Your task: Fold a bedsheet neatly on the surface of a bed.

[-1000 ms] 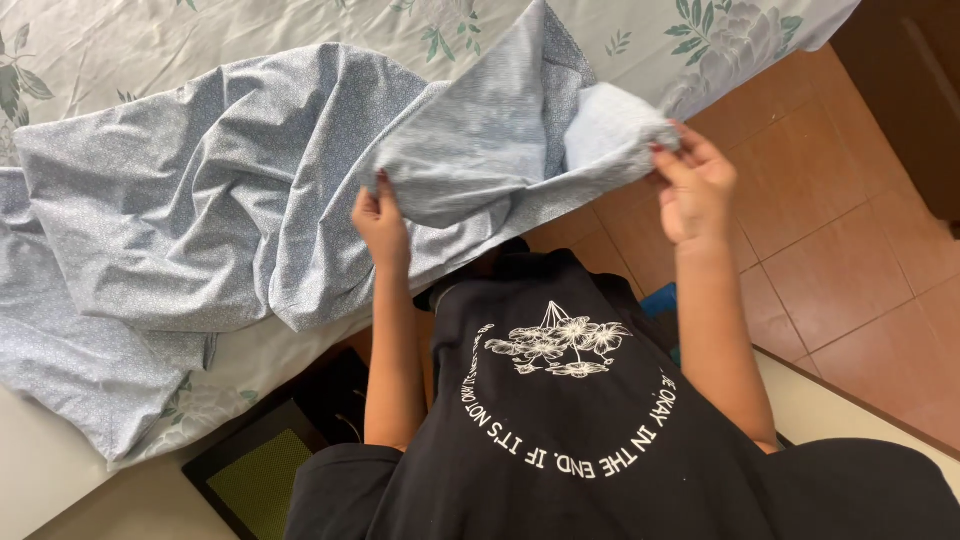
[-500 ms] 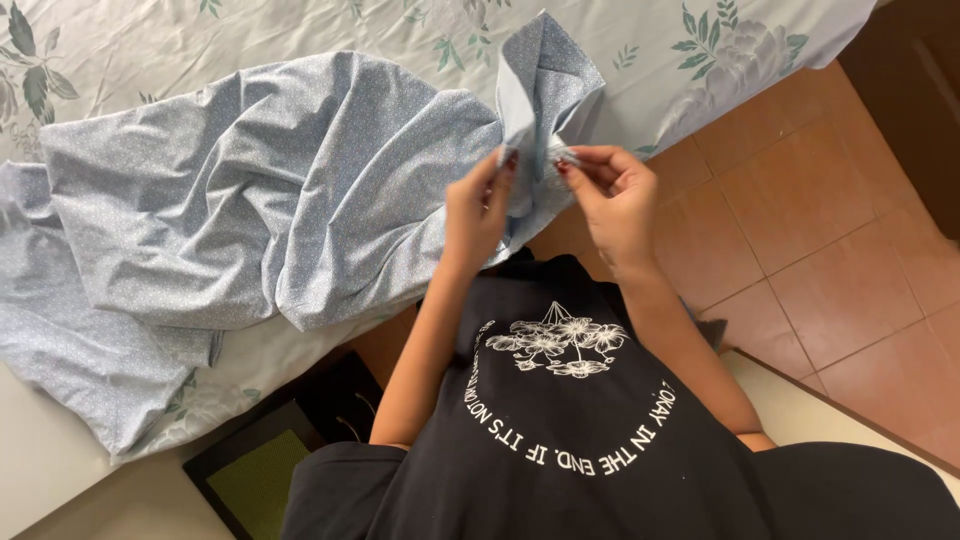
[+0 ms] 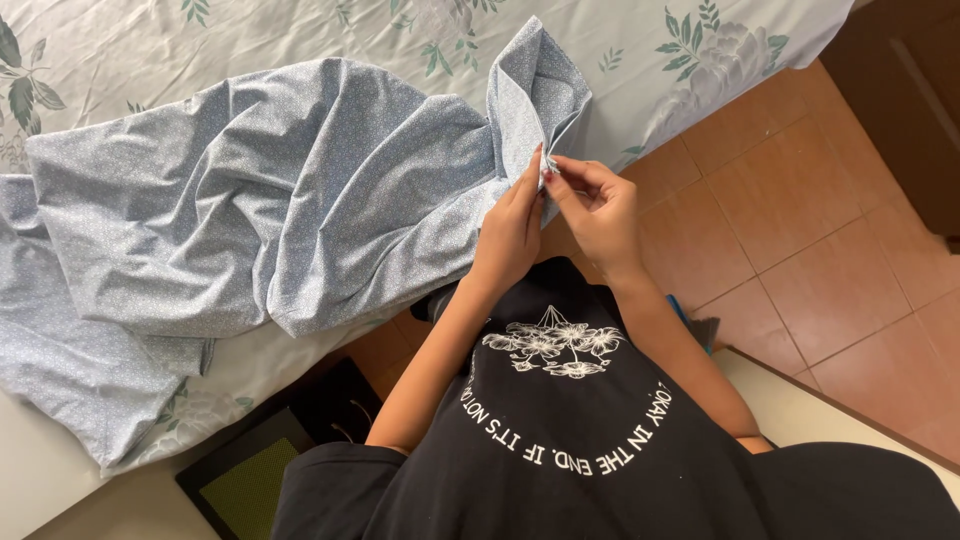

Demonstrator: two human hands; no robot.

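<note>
A pale blue speckled bedsheet lies rumpled across a bed covered in white cloth with green leaf prints. One corner of the sheet stands folded up near the bed's edge. My left hand and my right hand meet at that corner, both pinching the same fold of blue sheet between fingers and thumb. I wear a black printed shirt, which fills the lower view.
Terracotta floor tiles spread to the right of the bed. A dark flat box with a yellow-green panel lies on the floor at lower left. Dark wooden furniture stands at the right edge.
My hands, held wide apart along the sheet's edge a second ago, have come together, bringing the two parts of the edge into one folded corner.
</note>
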